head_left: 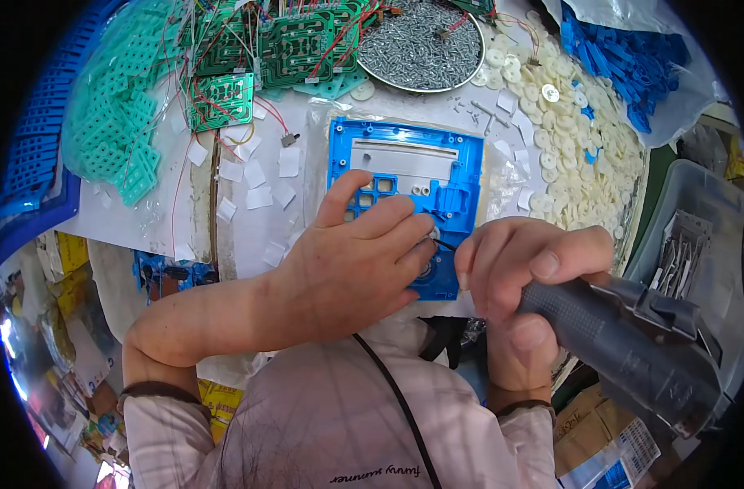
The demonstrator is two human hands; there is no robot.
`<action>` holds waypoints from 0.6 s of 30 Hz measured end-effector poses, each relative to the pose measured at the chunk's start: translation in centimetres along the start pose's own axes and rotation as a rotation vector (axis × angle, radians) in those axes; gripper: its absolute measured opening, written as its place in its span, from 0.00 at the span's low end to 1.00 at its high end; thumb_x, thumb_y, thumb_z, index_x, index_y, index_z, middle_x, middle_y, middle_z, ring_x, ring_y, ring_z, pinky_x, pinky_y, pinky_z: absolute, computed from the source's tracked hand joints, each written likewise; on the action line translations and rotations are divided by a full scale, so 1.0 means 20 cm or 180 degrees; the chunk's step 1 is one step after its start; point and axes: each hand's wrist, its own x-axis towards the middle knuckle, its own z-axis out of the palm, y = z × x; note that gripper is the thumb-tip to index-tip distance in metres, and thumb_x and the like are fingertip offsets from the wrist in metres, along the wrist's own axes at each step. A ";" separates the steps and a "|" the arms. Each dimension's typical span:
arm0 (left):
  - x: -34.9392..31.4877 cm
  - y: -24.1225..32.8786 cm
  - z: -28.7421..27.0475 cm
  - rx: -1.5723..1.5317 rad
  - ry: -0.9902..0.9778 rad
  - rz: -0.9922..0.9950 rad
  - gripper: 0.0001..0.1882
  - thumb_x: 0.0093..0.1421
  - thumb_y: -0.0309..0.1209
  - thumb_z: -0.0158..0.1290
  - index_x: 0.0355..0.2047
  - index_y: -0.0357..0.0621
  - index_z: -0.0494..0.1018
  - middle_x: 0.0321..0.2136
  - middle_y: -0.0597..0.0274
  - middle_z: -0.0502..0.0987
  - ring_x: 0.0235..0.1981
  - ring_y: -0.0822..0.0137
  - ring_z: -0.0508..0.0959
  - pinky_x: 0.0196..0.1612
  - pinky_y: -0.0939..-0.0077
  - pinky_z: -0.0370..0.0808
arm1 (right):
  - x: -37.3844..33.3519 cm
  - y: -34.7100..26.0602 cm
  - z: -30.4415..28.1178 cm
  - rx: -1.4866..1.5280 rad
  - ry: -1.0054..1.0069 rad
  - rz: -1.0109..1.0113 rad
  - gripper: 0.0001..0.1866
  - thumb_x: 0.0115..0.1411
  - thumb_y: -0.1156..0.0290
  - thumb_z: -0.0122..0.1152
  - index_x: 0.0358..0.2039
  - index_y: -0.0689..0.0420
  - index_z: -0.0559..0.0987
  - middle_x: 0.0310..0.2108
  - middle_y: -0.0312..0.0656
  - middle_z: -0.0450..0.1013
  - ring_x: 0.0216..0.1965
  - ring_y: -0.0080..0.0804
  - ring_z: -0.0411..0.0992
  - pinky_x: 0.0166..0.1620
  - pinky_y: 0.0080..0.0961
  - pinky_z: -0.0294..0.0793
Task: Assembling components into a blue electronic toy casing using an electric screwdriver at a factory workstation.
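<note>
Silvery screws [421, 45], apparently, fill a dish [421, 90]; left hand [352, 261] spreads over blue casing [467, 163], right hand [515, 265] clamps grey tool [633, 350].

Left forearm [225, 314]: bare, running from the lower left toward the middle, sharply bent at the elbow [148, 338].
Left wrist: nearly straight, back of the hand facing up.
Left hand [347, 265]: palm down, digits spread; the outermost finger [336, 201] stands well apart, pointing away from the body, while the others reach rightward, lightly bent.
Left thumb [400, 300]: on the near side, partly hidden.
Right forearm [522, 375]: short in view, rising almost straight from below.
Right hand [510, 265]: grip closed, fingers curled inward, two nails facing the camera.
Both hands: near each other, apart.
</note>
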 end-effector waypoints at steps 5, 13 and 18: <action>0.00 -0.01 0.01 0.0090 0.0188 0.0069 0.17 0.50 0.44 0.64 0.36 0.51 0.79 0.40 0.69 0.69 0.52 0.69 0.68 0.64 0.47 0.53 | -0.01 0.03 0.03 -0.0119 0.0336 0.0189 0.22 0.57 0.64 0.71 0.44 0.51 0.67 0.19 0.33 0.69 0.19 0.27 0.67 0.27 0.30 0.71; -0.02 -0.08 0.03 0.0342 0.0030 0.0401 0.15 0.52 0.42 0.60 0.39 0.53 0.79 0.46 0.74 0.74 0.55 0.69 0.69 0.65 0.42 0.52 | 0.00 0.08 0.01 -0.0747 -0.0418 -0.0159 0.15 0.59 0.69 0.66 0.38 0.53 0.67 0.20 0.36 0.70 0.20 0.29 0.69 0.29 0.32 0.76; -0.03 -0.14 0.05 0.0644 0.0163 0.0867 0.09 0.54 0.40 0.55 0.34 0.56 0.80 0.44 0.75 0.75 0.54 0.70 0.69 0.66 0.43 0.54 | 0.03 0.10 0.01 -0.0943 -0.0663 -0.0365 0.14 0.59 0.70 0.64 0.38 0.53 0.66 0.18 0.35 0.68 0.19 0.30 0.69 0.29 0.33 0.77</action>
